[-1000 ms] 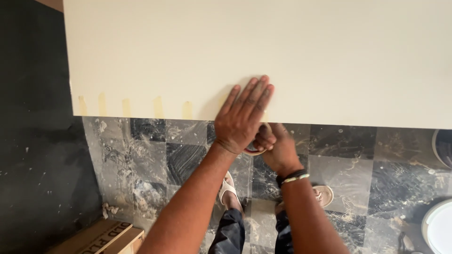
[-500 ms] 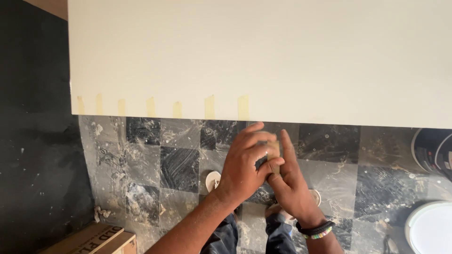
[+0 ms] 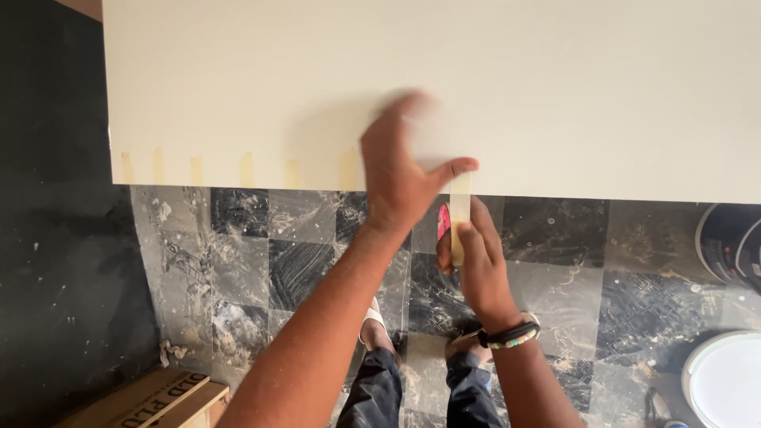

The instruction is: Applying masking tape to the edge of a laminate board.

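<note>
While our left hand (image 3: 400, 170) lies spread and partly blurred against the lower edge of the cream board (image 3: 444, 79), its thumb points toward a strip of tape (image 3: 460, 190) drawn over that edge. Our right hand (image 3: 476, 257), just below the board, is closed around a roll of tape (image 3: 446, 230) whose core shows pink; the strip runs from the roll up onto the board. Left of the hands along the same edge sits a row of short tape pieces (image 3: 246, 169), evenly spaced. Under the board we see a dark marbled floor (image 3: 602, 261) smeared with pale dust, and our feet in sandals (image 3: 372, 321) stand directly below the hands. A band (image 3: 511, 334) circles the right wrist. Below the board's left corner lies a brown cardboard box (image 3: 151, 400) with dark printing. Below the board's right end stand a white round bucket (image 3: 721, 380) and, above it, a dark round lid (image 3: 729, 246).
</note>
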